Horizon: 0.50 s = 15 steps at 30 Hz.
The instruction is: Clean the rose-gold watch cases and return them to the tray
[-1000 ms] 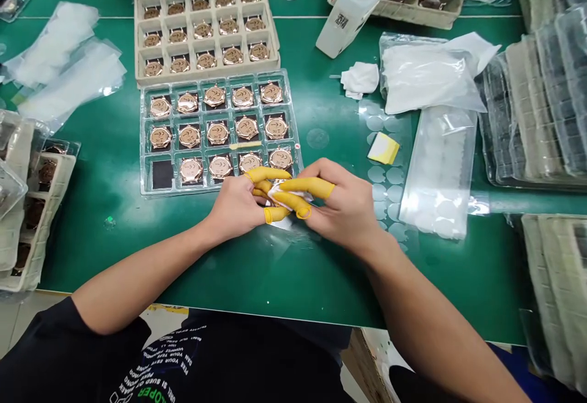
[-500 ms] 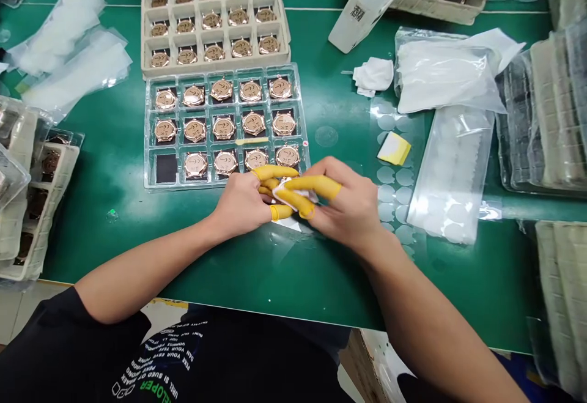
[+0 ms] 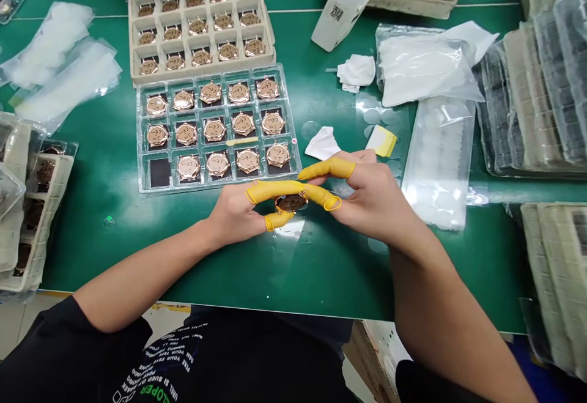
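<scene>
My left hand (image 3: 245,207) grips a rose-gold watch case (image 3: 293,202) between thumb and index finger, its dark side with round markings facing up. My right hand (image 3: 362,186) is beside it, thumb touching or nearly touching the case's right edge. The right index finger stretches apart from that thumb, just beyond the case. Yellow finger cots cover fingers and thumbs of both hands. A crumpled white cloth (image 3: 323,144) lies past the right index finger. Ahead stands a clear plastic tray (image 3: 142,194) of similar watch cases, its near-left pocket without one.
Behind the clear tray is a beige tray (image 3: 132,73) with more watch cases. On the right lie a yellow-and-white pad (image 3: 382,140), another crumpled cloth (image 3: 356,71), plastic bags (image 3: 424,66) and stacked trays (image 3: 534,97). A translucent bottle (image 3: 342,14) stands at the back.
The white cloth has left my right hand and lies on the table beyond it. My right fingers have spread, and the watch case in my left hand has come into view.
</scene>
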Each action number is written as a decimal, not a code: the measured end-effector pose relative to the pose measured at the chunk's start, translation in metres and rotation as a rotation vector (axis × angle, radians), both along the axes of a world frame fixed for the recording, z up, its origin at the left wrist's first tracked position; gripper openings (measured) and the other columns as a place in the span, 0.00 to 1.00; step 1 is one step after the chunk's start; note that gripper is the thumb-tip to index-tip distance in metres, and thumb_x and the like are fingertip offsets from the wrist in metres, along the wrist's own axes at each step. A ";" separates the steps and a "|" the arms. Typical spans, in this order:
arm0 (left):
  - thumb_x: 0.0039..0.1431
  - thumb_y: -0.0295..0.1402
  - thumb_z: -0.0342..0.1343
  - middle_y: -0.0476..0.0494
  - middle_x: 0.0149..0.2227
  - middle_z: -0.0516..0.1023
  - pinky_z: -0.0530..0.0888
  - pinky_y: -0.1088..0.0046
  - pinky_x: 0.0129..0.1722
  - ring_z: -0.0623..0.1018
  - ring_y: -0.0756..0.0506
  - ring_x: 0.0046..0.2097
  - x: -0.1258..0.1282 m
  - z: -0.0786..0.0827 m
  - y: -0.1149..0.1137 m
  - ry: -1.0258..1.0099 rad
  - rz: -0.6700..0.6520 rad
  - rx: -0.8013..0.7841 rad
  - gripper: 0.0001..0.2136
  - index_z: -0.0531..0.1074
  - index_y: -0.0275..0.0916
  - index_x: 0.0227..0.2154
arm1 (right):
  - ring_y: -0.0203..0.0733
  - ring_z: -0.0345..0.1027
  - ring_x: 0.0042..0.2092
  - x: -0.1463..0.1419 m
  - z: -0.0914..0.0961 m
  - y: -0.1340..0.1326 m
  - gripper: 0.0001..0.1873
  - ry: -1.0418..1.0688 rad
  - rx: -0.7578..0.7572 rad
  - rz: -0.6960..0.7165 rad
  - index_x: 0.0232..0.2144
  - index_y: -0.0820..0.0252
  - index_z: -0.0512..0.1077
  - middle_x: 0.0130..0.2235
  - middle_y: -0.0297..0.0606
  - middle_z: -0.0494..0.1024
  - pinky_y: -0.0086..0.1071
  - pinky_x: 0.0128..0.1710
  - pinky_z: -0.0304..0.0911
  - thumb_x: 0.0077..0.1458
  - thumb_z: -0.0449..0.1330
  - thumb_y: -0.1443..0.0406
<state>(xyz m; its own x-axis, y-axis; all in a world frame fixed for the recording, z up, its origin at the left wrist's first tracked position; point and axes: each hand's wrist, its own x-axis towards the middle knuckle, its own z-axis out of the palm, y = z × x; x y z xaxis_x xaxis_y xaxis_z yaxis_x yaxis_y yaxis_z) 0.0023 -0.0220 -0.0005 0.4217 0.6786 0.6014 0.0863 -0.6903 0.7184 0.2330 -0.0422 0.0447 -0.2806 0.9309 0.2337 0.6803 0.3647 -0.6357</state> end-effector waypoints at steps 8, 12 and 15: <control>0.53 0.32 0.71 0.43 0.44 0.89 0.85 0.72 0.45 0.87 0.46 0.40 -0.002 0.003 0.001 0.054 -0.012 -0.160 0.19 0.83 0.41 0.49 | 0.45 0.67 0.34 0.001 0.001 0.002 0.02 -0.024 0.020 0.039 0.35 0.50 0.75 0.31 0.33 0.83 0.43 0.41 0.63 0.61 0.62 0.62; 0.51 0.30 0.73 0.43 0.46 0.88 0.85 0.73 0.46 0.87 0.47 0.41 -0.003 0.003 -0.002 -0.010 -0.082 -0.185 0.23 0.81 0.40 0.53 | 0.46 0.68 0.36 -0.006 -0.005 0.001 0.13 0.002 0.025 -0.081 0.30 0.51 0.70 0.34 0.38 0.81 0.41 0.37 0.64 0.67 0.58 0.56; 0.50 0.31 0.73 0.43 0.45 0.88 0.86 0.72 0.45 0.87 0.47 0.41 -0.002 0.004 -0.003 -0.007 -0.103 -0.295 0.23 0.82 0.40 0.52 | 0.46 0.70 0.34 -0.010 -0.011 0.001 0.14 0.054 0.005 -0.161 0.33 0.50 0.69 0.28 0.37 0.76 0.41 0.36 0.65 0.70 0.55 0.53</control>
<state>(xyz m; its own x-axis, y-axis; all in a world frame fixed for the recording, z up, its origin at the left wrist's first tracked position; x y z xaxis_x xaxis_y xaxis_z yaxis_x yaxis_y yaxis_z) -0.0001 -0.0249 0.0036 0.4937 0.7780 0.3885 0.0207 -0.4571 0.8892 0.2227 -0.0412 0.0336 -0.1147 0.9616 0.2492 0.6949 0.2570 -0.6716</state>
